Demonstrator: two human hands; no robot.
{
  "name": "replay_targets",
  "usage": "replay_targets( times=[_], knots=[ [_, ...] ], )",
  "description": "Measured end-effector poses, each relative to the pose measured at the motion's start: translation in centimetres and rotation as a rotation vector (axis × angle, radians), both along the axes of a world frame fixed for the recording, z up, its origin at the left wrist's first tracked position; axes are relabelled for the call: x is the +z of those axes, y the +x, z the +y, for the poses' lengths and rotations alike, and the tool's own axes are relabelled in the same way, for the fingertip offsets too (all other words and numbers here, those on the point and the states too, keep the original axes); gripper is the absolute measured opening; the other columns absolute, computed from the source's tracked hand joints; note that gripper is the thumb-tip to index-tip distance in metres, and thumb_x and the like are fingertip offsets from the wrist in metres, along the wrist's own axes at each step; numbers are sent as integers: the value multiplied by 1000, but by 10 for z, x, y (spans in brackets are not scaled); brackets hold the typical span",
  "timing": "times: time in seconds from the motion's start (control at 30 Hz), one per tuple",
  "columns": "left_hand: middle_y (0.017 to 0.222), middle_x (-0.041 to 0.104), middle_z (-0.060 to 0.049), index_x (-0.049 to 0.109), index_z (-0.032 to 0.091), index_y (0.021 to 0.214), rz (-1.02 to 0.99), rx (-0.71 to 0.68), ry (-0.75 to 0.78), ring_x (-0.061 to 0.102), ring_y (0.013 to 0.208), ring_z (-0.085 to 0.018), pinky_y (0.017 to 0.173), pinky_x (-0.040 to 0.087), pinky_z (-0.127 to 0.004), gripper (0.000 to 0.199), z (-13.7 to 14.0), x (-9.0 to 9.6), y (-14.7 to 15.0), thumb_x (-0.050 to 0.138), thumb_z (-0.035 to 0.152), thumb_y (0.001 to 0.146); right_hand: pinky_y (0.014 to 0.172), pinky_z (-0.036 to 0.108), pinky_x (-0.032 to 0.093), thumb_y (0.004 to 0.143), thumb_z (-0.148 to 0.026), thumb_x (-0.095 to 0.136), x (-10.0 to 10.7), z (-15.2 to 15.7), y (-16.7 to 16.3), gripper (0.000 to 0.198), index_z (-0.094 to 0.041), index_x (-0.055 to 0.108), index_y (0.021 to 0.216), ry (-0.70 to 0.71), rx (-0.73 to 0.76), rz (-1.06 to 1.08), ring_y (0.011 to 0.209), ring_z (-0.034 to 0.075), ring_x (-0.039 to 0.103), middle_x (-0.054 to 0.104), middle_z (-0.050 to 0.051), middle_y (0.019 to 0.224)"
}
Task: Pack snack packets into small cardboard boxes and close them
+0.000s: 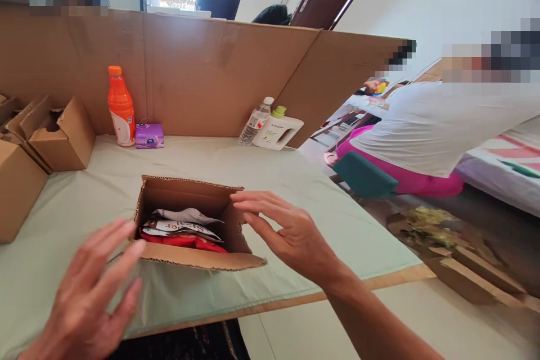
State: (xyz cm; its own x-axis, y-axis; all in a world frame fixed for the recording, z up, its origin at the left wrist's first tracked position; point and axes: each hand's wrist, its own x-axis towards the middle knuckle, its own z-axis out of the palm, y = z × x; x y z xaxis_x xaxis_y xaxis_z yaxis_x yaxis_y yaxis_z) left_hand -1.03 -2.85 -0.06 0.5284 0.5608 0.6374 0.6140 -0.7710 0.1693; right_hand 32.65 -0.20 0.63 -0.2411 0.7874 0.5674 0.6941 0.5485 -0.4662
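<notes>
An open cardboard box (198,259) stands on the cloth-covered table in front of me. Inside it, several flat packets are lined up: a red packet (181,241) nearest me, then a white packet with dark lettering (181,229) and a silvery-white one (189,215) behind. My left hand (90,287) is beside the box's left side, fingers spread and slightly blurred. At the right side, my right hand (287,230) has its fingers stretched out by the box's upper right corner; whether they touch the cardboard I cannot tell. Neither hand holds anything.
An orange bottle (121,107), a purple tissue pack (149,135), a clear water bottle (256,122) and a white jug (278,132) stand along a cardboard partition (228,79). More cardboard boxes (63,135) are at left. Another person (422,124) sits at right, near a floor box (468,281).
</notes>
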Motion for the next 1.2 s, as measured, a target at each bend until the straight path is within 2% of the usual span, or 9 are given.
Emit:
replay_targets(
  times=[0.1,0.23,0.37,0.53,0.73,0.87,1.0,1.1,1.2],
  knots=[
    [149,54,-10,53,21,144,-168,182,-37,55,136,-22,115,42,-35,51,-2,-14,-10,63,13,95,100,41,59,96,-16,62,-23,-12,4,19,-25,76,106,132,-148,104,121,24,69,72,10,131],
    [148,56,-9,53,22,144,-198,193,-93,56,135,-20,114,42,-31,49,0,-28,-3,64,18,96,101,46,59,96,-21,64,-44,-16,5,17,-26,76,107,113,-281,278,128,27,65,62,10,145],
    [148,55,-10,57,20,138,-213,143,-139,54,137,-19,115,41,-29,42,9,-26,7,63,18,96,96,42,62,97,-24,63,-44,-13,2,16,-26,78,102,-5,-191,331,116,25,72,71,9,132],
    [144,58,-7,59,23,131,-235,77,-203,57,133,-15,113,43,-24,34,15,-24,13,61,14,97,94,39,62,98,-21,62,-28,-14,-1,17,-26,75,108,57,-35,296,109,22,74,80,6,112],
    [144,58,-7,61,25,129,-275,81,-239,58,132,-18,111,47,-28,33,14,-26,14,60,14,97,93,45,60,99,-49,62,-22,-21,0,41,-23,67,130,10,296,185,113,27,71,76,12,120],
    [154,51,-9,62,29,126,-216,123,-246,56,135,-26,107,53,-43,32,17,-20,10,59,16,97,92,44,60,98,-23,64,-28,-21,-6,13,-24,72,109,69,332,96,103,24,75,80,5,100],
    [161,43,-11,62,29,129,-82,185,-203,54,138,-32,105,53,-53,35,18,-9,7,59,18,95,93,46,60,94,-16,64,-32,-20,-8,21,-26,72,110,63,321,116,103,25,75,81,5,101],
    [159,45,-13,61,26,131,-56,213,-141,55,137,-32,106,53,-50,37,16,-4,7,61,19,95,93,47,60,90,-13,64,-35,-23,-6,28,-28,72,113,59,313,140,107,27,74,80,6,104],
    [151,54,-12,60,24,131,-73,177,-142,60,132,-25,107,54,-39,37,16,-4,8,60,15,95,98,48,58,91,-18,66,-38,-27,-4,24,-27,72,112,59,258,137,120,30,69,74,10,126]
  ],
)
